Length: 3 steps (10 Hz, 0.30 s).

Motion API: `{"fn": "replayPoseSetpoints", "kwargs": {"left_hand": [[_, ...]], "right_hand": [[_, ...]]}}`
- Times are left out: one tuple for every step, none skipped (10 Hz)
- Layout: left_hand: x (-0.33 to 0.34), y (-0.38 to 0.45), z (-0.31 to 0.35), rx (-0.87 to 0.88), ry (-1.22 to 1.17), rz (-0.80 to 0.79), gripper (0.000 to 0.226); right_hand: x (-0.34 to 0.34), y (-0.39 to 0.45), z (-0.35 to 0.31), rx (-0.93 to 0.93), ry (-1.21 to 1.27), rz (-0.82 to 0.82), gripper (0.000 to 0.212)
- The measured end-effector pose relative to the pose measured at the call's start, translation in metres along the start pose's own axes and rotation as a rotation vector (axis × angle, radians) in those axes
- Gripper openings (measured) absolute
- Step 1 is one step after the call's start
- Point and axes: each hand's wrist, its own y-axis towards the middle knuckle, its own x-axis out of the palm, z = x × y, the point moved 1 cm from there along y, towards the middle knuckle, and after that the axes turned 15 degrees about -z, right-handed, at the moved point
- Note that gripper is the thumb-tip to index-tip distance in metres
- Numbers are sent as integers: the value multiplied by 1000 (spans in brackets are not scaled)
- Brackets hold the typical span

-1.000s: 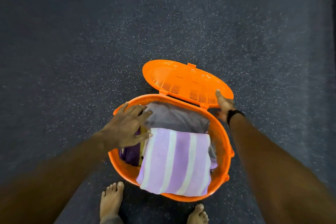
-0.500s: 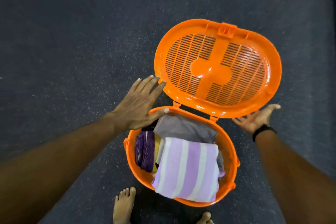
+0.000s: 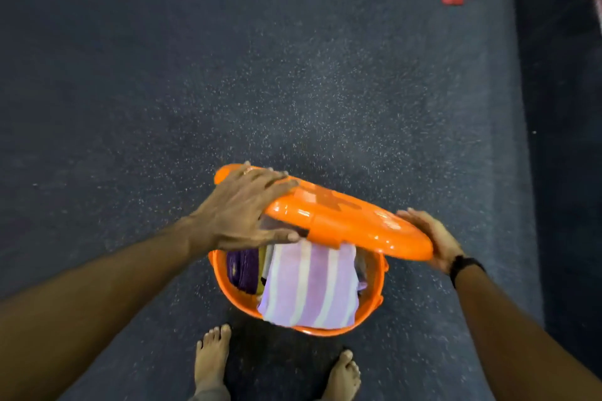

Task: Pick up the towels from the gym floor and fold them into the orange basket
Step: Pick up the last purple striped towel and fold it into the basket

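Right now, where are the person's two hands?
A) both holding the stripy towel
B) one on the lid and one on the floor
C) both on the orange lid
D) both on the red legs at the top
C: the left hand grips one end of the orange lid and the right hand cups the other end, above the orange basket with the striped purple towel inside.

Orange basket (image 3: 371, 299) on speckled floor, lid (image 3: 345, 221) half lowered, folded lilac-striped towel (image 3: 309, 286) beside purple towel (image 3: 242, 270)

lid (image 3: 342, 221): glossy plastic (smooth) | striped towel (image 3: 309, 286): soft cloth | floor (image 3: 293, 91): speckled matt
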Motion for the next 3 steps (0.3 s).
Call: {"fn": "replayPoseSetpoints", "kwargs": {"left_hand": [[51, -18, 9, 47, 30, -330, 96], [88, -24, 19, -27, 22, -436, 94], [116, -34, 51, -150, -136, -555, 149]], "right_hand": [[10, -6, 32, -85, -139, 126, 37], [21, -10, 62, -119, -213, 202, 76], [47, -2, 104, -45, -279, 131, 87]]}}
